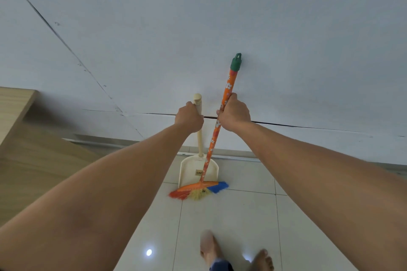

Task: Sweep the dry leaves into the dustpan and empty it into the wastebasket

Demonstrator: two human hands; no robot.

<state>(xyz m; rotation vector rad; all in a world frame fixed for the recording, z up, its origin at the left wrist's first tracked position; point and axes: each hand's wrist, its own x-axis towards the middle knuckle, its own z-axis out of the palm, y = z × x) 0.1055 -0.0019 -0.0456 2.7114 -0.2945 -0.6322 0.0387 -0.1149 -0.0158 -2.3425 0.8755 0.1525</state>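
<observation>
The person stands on the tiled floor (242,215) facing the white wall (198,17), both arms stretched forward. The left hand (189,117) is wrapped around the top of the cream handle of the dustpan (193,171), fingers curled tight on it. The right hand (234,113) is closed around the orange flowered stick of the broom (199,190), below its green cap. The dustpan stands at the foot of the wall, its open mouth toward the person, and the broom's coloured bristles lie across that mouth, touching the floor.

No dry leaves can be made out on the tiles or in the pan, and no wastebasket is in view. This looks like the tools being taken up from the wall or set back there; which one cannot be told. If leaves remain, the next move calls for carrying both tools to them.
</observation>
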